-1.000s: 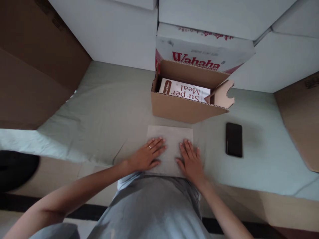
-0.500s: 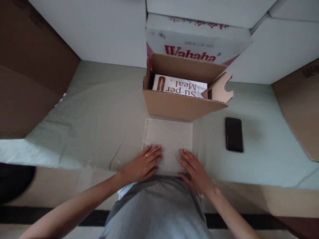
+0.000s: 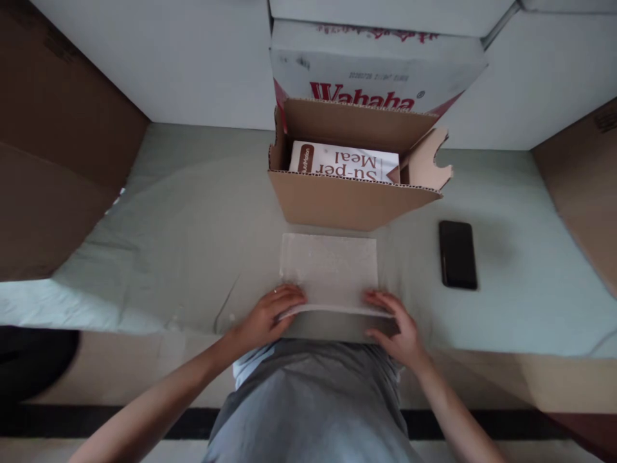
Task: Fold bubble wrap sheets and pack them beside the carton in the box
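Note:
A translucent, whitish sheet of bubble wrap (image 3: 330,263) lies in front of me, its near edge bent up off the cloth. Its near left corner is gripped by my left hand (image 3: 274,312), the fingers on top and the thumb underneath. At the near right corner, my right hand (image 3: 398,325) has the sheet's edge between fingers and thumb, the thumb lower and a little apart. Just beyond the wrap stands an open cardboard box (image 3: 357,202), with a white carton (image 3: 344,161) printed "Su-per Meal" inside it.
A black phone (image 3: 457,254) lies on the green cloth (image 3: 193,212) at the right. Behind the box stands a white Wahaha carton (image 3: 376,64). Large brown boxes border the left (image 3: 62,148) and right (image 3: 583,193). The table's front edge runs close to my body.
My hands lay flat on the bubble wrap; now they hold its near corners and have raised the near edge. The right hand has shifted slightly outward.

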### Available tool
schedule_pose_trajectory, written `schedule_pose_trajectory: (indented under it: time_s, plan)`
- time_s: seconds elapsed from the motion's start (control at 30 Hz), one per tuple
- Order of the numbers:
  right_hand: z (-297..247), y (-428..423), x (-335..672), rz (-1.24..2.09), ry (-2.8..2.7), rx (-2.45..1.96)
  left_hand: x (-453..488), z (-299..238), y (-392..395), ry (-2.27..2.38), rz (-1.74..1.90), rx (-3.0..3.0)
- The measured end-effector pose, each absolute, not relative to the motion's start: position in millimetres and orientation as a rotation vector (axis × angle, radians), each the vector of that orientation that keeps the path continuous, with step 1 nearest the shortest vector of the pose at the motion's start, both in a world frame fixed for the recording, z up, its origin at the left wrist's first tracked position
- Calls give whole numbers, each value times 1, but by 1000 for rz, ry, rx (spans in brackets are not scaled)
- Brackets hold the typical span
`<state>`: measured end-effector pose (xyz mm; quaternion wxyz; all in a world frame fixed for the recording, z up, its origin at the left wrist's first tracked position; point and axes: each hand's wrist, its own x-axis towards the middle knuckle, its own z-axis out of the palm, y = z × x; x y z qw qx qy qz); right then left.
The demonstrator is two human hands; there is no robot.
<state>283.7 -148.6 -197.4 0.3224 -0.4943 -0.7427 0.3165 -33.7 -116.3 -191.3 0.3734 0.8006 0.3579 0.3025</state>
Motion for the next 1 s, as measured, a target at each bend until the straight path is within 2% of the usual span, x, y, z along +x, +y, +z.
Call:
schedule_pose_trajectory:
  time_s: [0.27,0.47,1.0]
  plan:
    - [-216,-146,277,704,-1633,-1628,-31,-189,-109,1201,864,1968]
    - [-215,-142,276,463,-1952,-1435,-26,-198,-111,1512,797,2027]
    - [-201,-134,270,357,-2104,-1481,-31,-202,-104,1503,694,2459]
